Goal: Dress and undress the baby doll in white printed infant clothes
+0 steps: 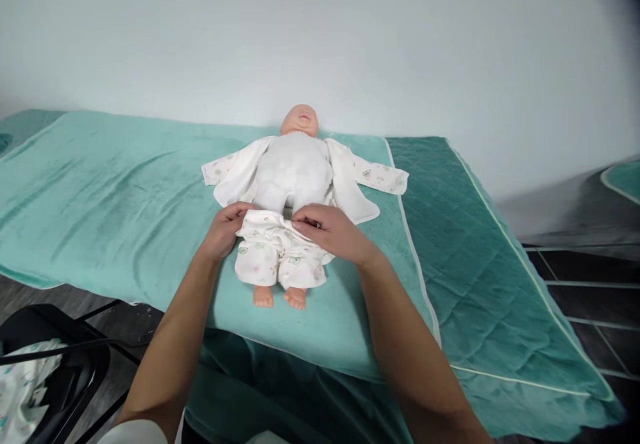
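A baby doll (295,171) lies on its back, head toward the wall, its soft white body uncovered in front. Its patterned white jacket (357,194) hangs open, with the sleeves spread to both sides. Bunched around the doll's legs are patterned white pants (283,247), and the bare feet (263,296) stick out below. My left hand (227,229) pinches the waistband at its left edge. With fingers closed, my right hand (333,231) grips the waistband right of its middle. Some of the fingertips are hidden in the cloth.
Under the doll is a light green blanket (125,211) over a bed. A darker quilted cover (480,264) shows at the right. The white wall (320,44) rises behind. At lower left stands a black chair (55,324) with patterned white cloth (30,384) on it.
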Demonstrator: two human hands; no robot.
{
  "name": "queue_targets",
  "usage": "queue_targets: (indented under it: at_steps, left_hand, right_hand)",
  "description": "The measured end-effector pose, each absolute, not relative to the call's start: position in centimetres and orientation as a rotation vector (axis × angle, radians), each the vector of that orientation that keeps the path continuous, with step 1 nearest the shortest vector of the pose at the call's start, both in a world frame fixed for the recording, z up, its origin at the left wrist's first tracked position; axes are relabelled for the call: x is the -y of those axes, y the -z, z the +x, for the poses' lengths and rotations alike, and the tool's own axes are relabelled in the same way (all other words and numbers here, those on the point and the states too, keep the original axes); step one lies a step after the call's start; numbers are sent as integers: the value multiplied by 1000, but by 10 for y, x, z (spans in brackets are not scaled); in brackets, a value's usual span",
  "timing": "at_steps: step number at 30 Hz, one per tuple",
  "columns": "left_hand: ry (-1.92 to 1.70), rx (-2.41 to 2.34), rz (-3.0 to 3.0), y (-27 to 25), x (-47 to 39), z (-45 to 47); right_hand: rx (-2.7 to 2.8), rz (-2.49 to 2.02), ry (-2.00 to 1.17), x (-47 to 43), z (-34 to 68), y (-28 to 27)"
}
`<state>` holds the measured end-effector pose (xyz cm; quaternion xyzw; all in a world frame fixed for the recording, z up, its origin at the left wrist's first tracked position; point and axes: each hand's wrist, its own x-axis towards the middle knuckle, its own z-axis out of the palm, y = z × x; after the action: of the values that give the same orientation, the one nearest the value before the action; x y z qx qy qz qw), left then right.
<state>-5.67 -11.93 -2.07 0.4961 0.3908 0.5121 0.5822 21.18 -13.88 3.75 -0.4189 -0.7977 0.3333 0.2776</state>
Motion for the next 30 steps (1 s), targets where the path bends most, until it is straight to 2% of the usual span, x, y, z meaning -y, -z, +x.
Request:
queue_targets:
  at_steps: [15, 23, 30]
  left_hand:
    - [-990, -725, 1455, 16, 121, -64]
    - [-914, -728, 1634, 9, 122, -63]
    - [-895, -801, 1732, 6, 123, -62]
  right_hand:
    - [2116, -1077, -1077, 141, 212, -39]
    - [2075, -1145, -1085, 142, 207, -40]
    - [2293, -1059, -985, 145, 211, -43]
